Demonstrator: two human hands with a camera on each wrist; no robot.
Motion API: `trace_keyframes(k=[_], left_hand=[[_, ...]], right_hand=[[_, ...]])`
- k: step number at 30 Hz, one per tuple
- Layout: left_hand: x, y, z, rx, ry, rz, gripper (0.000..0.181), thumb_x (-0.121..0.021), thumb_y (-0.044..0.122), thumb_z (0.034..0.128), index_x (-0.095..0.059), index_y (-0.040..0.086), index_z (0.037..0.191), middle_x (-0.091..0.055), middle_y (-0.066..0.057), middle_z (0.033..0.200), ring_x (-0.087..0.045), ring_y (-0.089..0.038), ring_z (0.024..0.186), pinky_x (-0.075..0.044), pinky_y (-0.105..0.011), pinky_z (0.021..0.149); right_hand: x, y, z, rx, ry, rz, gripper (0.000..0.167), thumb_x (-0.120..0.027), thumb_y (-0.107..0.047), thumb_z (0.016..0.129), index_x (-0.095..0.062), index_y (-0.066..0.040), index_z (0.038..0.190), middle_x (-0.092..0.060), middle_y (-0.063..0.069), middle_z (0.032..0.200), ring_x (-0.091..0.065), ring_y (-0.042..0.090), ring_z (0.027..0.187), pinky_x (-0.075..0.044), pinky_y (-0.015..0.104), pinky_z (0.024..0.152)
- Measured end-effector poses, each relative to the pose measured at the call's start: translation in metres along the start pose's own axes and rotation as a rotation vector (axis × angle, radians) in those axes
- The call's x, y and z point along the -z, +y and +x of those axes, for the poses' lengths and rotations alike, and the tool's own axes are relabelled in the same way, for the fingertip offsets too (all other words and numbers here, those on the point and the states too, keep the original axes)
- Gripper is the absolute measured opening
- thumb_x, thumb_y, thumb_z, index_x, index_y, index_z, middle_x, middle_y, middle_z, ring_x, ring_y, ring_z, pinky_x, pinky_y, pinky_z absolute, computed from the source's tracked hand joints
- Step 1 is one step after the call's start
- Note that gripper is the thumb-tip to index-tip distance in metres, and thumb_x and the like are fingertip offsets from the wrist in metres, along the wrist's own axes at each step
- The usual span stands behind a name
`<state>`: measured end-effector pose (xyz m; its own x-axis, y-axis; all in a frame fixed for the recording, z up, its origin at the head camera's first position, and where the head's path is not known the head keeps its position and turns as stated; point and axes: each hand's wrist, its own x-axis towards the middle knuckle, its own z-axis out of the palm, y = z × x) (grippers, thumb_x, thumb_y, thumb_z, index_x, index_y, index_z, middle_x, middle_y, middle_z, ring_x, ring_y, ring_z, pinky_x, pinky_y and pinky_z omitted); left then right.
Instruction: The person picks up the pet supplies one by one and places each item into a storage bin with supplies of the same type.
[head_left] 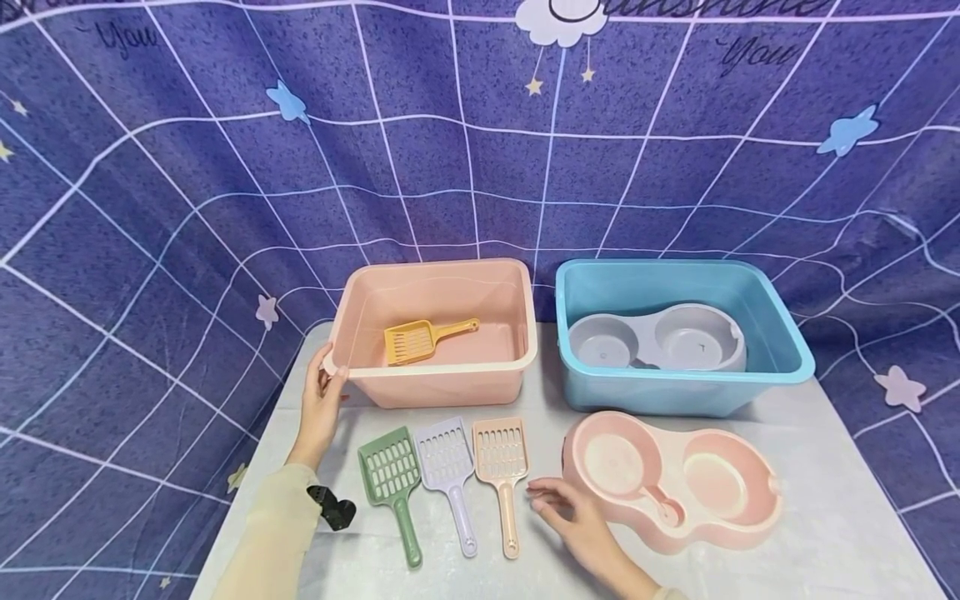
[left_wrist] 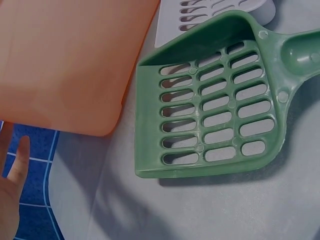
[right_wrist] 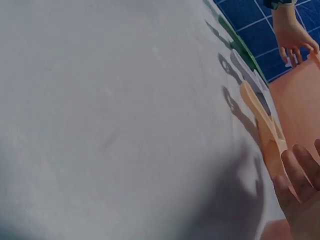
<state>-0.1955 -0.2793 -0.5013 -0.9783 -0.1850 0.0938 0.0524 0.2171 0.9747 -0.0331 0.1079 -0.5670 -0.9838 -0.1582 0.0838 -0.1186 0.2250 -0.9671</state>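
Observation:
My left hand (head_left: 321, 408) holds the front left corner of a pink litter box (head_left: 435, 387), its thumb at the front and fingers along the side. A yellow litter scoop (head_left: 412, 342) lies inside that box. In front, a green litter scoop (head_left: 390, 467), a lavender one (head_left: 446, 454) and a peach one (head_left: 501, 450) lie side by side, handles toward me. The green scoop fills much of the left wrist view. Just right of the peach scoop, my right hand (head_left: 573, 525) hovers with loosely bent fingers and holds nothing.
A blue litter box (head_left: 675, 396) stands at the back right with a grey double pet bowl (head_left: 647, 329) inside. A pink double pet bowl (head_left: 671, 467) sits before it, close to my right hand. Behind the table (head_left: 345, 575) hangs a purple patterned cloth (head_left: 480, 167).

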Motion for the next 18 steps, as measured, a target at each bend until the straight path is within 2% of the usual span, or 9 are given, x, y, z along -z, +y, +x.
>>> trace_keyframes(k=[8,18], left_hand=[[0.0,0.0,0.0,0.019,0.003,0.005,0.055,-0.047,0.024,0.1058,-0.026,0.026,0.157,-0.047,-0.011,0.138,-0.048,-0.007,0.106,-0.046,-0.029,0.08],[0.0,-0.001,0.0,0.017,-0.004,-0.005,0.056,-0.047,0.024,0.1058,-0.024,0.026,0.157,-0.045,-0.013,0.142,-0.047,-0.007,0.109,-0.046,-0.026,0.08]], right_hand=[[-0.009,0.004,-0.001,-0.052,-0.037,0.067,0.031,-0.068,-0.018,0.094,-0.066,-0.003,0.12,-0.071,0.01,0.11,-0.066,0.015,0.096,-0.053,0.028,0.083],[-0.017,0.004,-0.001,-0.182,-0.026,0.098,0.032,-0.069,-0.017,0.094,-0.065,-0.001,0.121,-0.071,0.01,0.11,-0.065,0.014,0.096,-0.051,0.024,0.081]])
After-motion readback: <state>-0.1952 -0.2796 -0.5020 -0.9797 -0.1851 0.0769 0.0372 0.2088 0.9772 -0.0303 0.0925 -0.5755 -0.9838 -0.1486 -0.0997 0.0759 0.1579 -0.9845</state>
